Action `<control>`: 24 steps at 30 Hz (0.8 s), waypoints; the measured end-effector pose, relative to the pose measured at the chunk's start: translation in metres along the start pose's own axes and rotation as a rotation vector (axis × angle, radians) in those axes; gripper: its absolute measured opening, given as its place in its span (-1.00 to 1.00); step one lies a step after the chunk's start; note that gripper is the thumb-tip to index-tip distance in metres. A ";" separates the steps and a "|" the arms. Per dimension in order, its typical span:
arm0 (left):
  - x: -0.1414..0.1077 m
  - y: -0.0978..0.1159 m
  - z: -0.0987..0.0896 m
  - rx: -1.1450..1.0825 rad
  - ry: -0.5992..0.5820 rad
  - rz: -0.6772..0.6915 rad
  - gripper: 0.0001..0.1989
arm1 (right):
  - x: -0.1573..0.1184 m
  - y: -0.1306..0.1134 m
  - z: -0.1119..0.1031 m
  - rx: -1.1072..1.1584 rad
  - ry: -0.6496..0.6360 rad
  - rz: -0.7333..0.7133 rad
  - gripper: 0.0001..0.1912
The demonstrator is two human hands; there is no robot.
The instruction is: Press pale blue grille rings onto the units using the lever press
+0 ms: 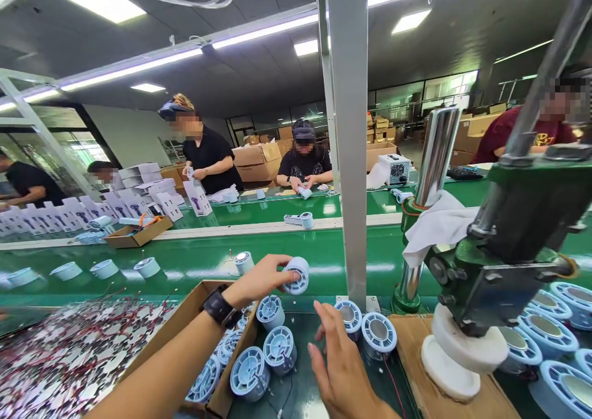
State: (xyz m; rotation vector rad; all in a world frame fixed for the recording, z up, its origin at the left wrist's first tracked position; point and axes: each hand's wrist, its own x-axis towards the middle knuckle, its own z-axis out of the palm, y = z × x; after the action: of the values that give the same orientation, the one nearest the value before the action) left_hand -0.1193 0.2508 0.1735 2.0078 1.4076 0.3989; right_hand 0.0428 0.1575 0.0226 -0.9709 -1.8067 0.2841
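Your L hand (263, 276) is pinched on a blue cup (298, 278), thumb on its slotted face, fingers at the side, held up near the box. Your R hand (340, 357) is w/ fingers spread a bit & bent, bare, just below & to the right of it. Btwn your R hand & three blue cups on the left (280, 348) is a strip of open green table (303, 376), so there's some room there. Those cups crowd the edge of the cardboard box (185, 314), which has more blue cups inside. To the right, two silver-topped cups (379, 329) sit close by your R hand, w/ a tall gray post (354, 160) behind. Past them, a brown board (409, 345) & the big green press (494, 277) fill the right side. Behind your L hand runs a green belt (194, 274).
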 end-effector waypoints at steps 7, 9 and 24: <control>-0.079 0.044 0.075 -0.090 0.115 -0.027 -0.57 | 0.009 -0.008 -0.042 0.168 -0.113 -0.009 -0.56; -0.086 0.050 0.088 -0.085 0.177 -0.055 -0.50 | 0.014 -0.007 -0.049 0.178 -0.180 0.007 -0.58; -0.163 0.037 0.140 0.058 0.332 -0.366 -0.72 | 0.019 -0.021 -0.068 0.130 -0.678 -0.116 -0.69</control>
State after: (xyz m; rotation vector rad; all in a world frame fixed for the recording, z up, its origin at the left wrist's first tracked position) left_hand -0.0726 0.0470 0.1120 1.7291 1.9692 0.5474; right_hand 0.0879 0.1415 0.0782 -0.7151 -2.4071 0.7129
